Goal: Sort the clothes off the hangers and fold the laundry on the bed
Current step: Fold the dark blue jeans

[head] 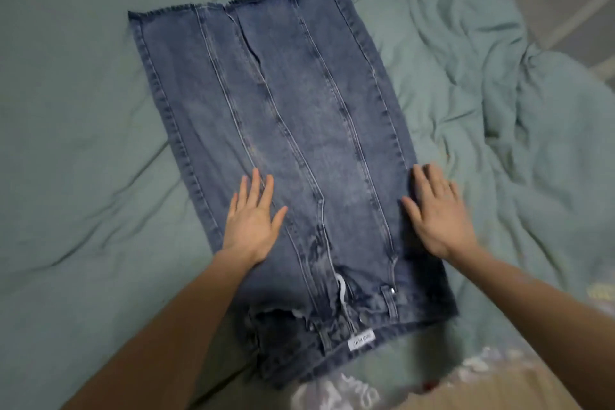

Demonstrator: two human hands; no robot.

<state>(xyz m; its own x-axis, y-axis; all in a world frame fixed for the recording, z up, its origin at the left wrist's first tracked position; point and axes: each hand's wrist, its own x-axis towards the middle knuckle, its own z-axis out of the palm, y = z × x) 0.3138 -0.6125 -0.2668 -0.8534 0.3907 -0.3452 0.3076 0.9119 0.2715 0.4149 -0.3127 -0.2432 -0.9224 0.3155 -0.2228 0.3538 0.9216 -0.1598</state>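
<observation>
A pair of blue washed-denim jeans (283, 130) lies flat on a bed covered with a pale sage-green cotton sheet (76, 110). The legs run away from the viewer to frayed hems at the far end, and the waistband, with a small white woven label (361, 339), sits at the near end.

The left hand (254, 220) rests palm down on the left leg of the jeans, fingers straight and slightly spread, gripping nothing. The right hand (439, 213) lies flat along the right edge of the jeans, fingers extended and apart, partly on the denim and partly on the sheet; it is somewhat blurred.

To the left the sheet is fairly smooth with a few long creases. To the right a rumpled green duvet of the same colour (519, 116) bunches in folds. Beyond it, at the upper right corner, a strip of grey floor (579, 20) shows, out of focus.
</observation>
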